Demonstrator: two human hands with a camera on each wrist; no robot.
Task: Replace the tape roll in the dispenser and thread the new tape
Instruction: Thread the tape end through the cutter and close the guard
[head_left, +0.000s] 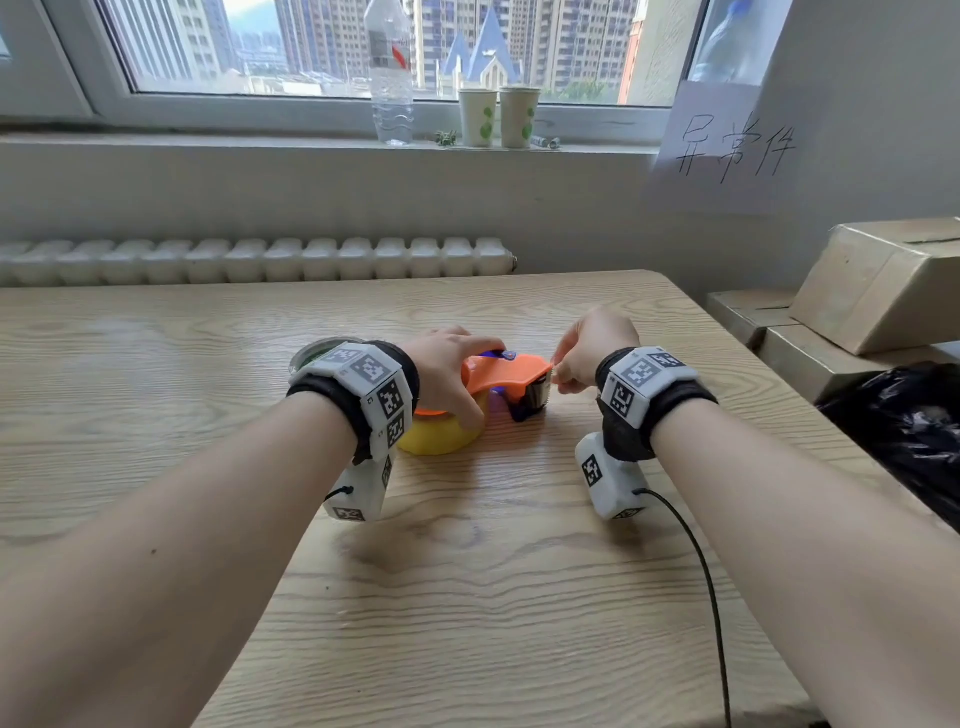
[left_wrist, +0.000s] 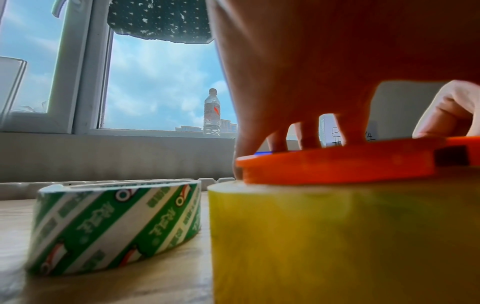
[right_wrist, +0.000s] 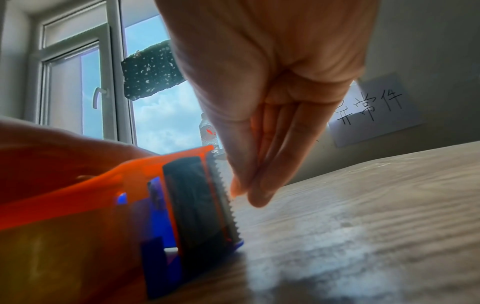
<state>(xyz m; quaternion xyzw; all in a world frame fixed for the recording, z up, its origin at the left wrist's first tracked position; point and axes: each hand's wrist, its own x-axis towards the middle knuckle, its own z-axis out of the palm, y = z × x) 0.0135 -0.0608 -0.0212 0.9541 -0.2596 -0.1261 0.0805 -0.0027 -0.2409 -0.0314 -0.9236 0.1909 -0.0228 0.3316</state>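
A green-and-white printed tape roll (left_wrist: 116, 224) is seen lying flat on the wooden surface (head_left: 467, 597) at the far left, just beside the yellow tape roll (head_left: 441, 436). The yellow roll is seated in the orange dispenser (head_left: 506, 371), which lies on its side near the middle of the surface. The left hand (head_left: 447, 374) is laid over the dispenser from above, its fingers spread and pressed down on the orange top plate, with the thumb set against the yellow roll's side; this grip is wide, and nothing is enclosed by it. At the dispenser's right end, a black roller and a serrated blade (right_wrist: 226, 197) are shown in the right wrist view. The right hand (head_left: 587, 348) is held just beside that blade, its grip narrow, with thumb and fingertips (right_wrist: 259, 197) pinched together. Whether a tape end is caught in the pinch cannot be told. Further right, cardboard boxes (head_left: 878, 286) and a black plastic bag (head_left: 909, 431) are seen at the surface's edge.
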